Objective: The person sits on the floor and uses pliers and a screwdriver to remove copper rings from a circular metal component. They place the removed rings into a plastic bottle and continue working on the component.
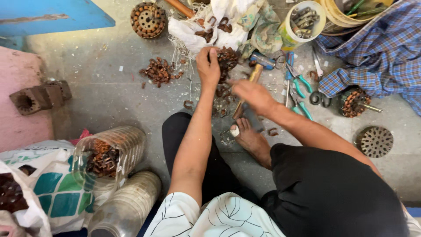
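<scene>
My left hand (pixel 208 66) is closed on a clump of rusty copper wire coils (pixel 227 58) held above the concrete floor. My right hand (pixel 251 94) hovers just to the right of it, blurred, fingers spread, with nothing clearly in it. Under my right hand lies a hammer (pixel 253 75) with a wooden handle. Loose brown coil pieces (pixel 158 71) lie scattered on the floor to the left. My bare foot (pixel 251 138) rests below the hands.
A clear plastic jar (pixel 109 153) with brown coils lies at lower left, a second jar (pixel 127 206) below it. Round motor cores (pixel 148 19) (pixel 375 141), a rotor (pixel 354 102), teal-handled pliers (pixel 300 83), scissors (pixel 319 94), a white bag (pixel 201 30) and checked cloth (pixel 381 52) surround me.
</scene>
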